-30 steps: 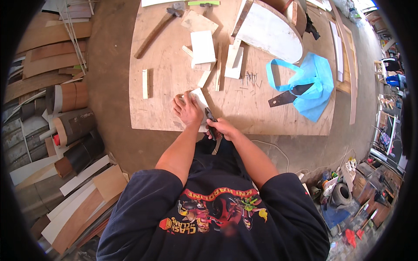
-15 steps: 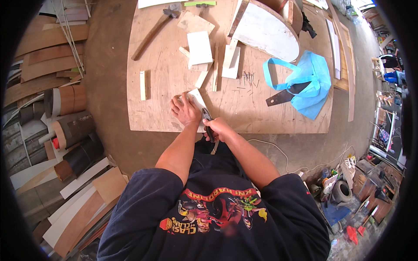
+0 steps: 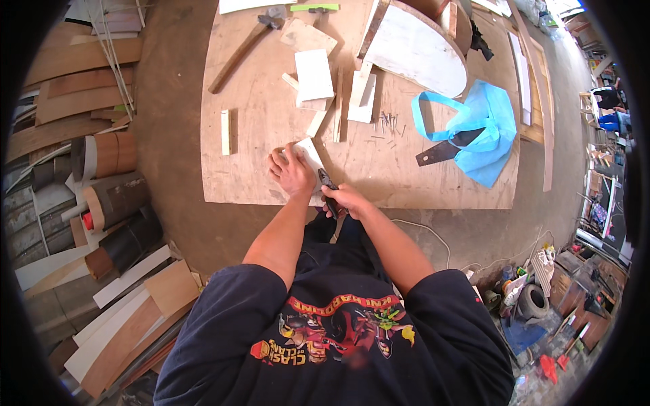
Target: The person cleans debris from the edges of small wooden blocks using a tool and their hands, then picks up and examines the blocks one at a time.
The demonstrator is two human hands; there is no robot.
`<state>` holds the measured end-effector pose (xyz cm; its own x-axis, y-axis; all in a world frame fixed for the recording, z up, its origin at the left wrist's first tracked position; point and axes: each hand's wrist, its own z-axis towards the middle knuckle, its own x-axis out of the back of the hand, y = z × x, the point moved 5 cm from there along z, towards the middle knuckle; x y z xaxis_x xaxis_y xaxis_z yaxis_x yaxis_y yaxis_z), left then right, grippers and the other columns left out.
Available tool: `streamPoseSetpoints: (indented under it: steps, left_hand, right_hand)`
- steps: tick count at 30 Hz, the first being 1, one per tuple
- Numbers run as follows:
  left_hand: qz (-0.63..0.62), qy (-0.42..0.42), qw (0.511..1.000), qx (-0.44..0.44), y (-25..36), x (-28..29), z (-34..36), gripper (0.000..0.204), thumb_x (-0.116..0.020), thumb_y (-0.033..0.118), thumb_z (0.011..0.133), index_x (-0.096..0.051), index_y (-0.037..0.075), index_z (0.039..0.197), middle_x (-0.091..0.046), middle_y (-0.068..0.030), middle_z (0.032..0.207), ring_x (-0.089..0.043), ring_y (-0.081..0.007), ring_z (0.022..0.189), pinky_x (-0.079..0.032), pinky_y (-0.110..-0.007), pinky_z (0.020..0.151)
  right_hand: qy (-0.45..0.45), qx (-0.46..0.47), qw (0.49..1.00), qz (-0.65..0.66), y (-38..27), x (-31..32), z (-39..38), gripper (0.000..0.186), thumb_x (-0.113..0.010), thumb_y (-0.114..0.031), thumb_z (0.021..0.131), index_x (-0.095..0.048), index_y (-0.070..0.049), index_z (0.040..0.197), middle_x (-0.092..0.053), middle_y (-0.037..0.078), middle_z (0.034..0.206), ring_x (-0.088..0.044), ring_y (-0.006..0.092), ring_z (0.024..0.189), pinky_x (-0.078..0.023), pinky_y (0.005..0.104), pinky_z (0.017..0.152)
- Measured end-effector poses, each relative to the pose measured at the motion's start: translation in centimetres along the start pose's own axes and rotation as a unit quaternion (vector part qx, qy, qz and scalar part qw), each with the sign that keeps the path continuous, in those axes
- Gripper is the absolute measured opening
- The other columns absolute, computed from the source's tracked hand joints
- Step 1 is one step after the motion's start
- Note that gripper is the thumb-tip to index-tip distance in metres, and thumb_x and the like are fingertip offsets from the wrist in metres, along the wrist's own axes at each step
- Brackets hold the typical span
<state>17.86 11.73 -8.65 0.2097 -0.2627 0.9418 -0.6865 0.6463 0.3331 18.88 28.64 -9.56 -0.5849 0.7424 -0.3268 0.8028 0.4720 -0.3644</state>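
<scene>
My left hand lies over a small white-faced board near the front edge of the table, its fingers curled across the far end and gripping it. Dark-handled pliers are in my right hand, their jaws pointing up and left beside the board's right edge. Whether the jaws touch the board or grip anything is too small to tell. Beyond my hands lie a short wood strip, a longer thin strip and another white board on top of wood pieces.
The plywood table also bears loose nails, a blue cloth bag with a saw sticking out, a hammer, a lone wood strip and a large white curved panel. Wood sheets are stacked at left.
My right hand and the pliers have shifted slightly right, away from the board's edge. My left hand keeps its hold on the board. The whole view has moved a little.
</scene>
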Motion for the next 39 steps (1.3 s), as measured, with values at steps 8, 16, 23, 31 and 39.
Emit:
streamPoseSetpoints:
  steps: [8,16,23,31,39]
  left_hand:
    - [0.023,-0.021,0.999,0.008,-0.5,-0.6,0.4,0.045,-0.049,0.037,0.103,-0.043,0.024,0.146,-0.034,-0.014,0.152,-0.021,-0.041,0.148,-0.02,-0.058,0.115]
    - [0.041,-0.077,0.996,-0.006,1.6,3.1,-1.6,0.112,-0.077,0.067,0.074,-0.027,0.011,0.157,-0.037,-0.0237,0.149,-0.039,-0.0395,0.135,-0.03,-0.053,0.112]
    - [0.009,-0.112,0.993,0.022,2.1,3.6,-1.3,0.109,-0.081,0.056,0.075,-0.025,0.009,0.155,-0.042,-0.023,0.141,-0.05,-0.0408,0.125,-0.045,-0.052,0.098]
    - [-0.112,-0.004,0.993,-0.036,7.6,7.1,4.8,0.094,-0.083,0.049,0.074,-0.039,0.008,0.147,-0.048,-0.0219,0.136,-0.052,-0.0424,0.124,-0.047,-0.05,0.1]
    - [-0.083,0.001,0.993,-0.084,13.7,5.3,13.6,0.102,-0.079,0.062,0.076,-0.034,0.012,0.153,-0.048,-0.0217,0.141,-0.055,-0.0413,0.124,-0.046,-0.052,0.099]
  right_hand:
    - [0.022,0.01,0.997,0.077,-3.8,-1.4,-4.1,0.046,-0.059,-0.051,0.1,-0.066,-0.006,0.1,-0.072,0.009,0.084,-0.071,0.0209,0.068,-0.054,0.0378,0.057]
    - [0.123,0.084,0.98,0.136,-6.1,9.7,-3.4,0.043,-0.063,-0.054,0.098,-0.073,-0.012,0.097,-0.047,-0.007,0.068,-0.043,0.0089,0.054,-0.051,0.0359,0.057]
    - [0.051,0.085,0.98,0.175,-8.7,11.1,-3.2,0.04,-0.054,-0.052,0.103,-0.07,-0.016,0.111,-0.069,0.001,0.082,-0.038,0.0053,0.047,-0.041,0.0274,0.05]
    - [0.084,0.068,0.987,0.122,-7.8,7.1,-2.1,0.041,-0.06,-0.052,0.1,-0.066,-0.012,0.107,-0.07,0.007,0.08,-0.041,0.0094,0.047,-0.04,0.0292,0.047]
    - [0.073,0.117,0.986,0.094,-10.8,5.3,-2.0,0.038,-0.061,-0.046,0.1,-0.065,-0.009,0.107,-0.068,0.008,0.078,-0.043,0.0108,0.049,-0.039,0.0302,0.046]
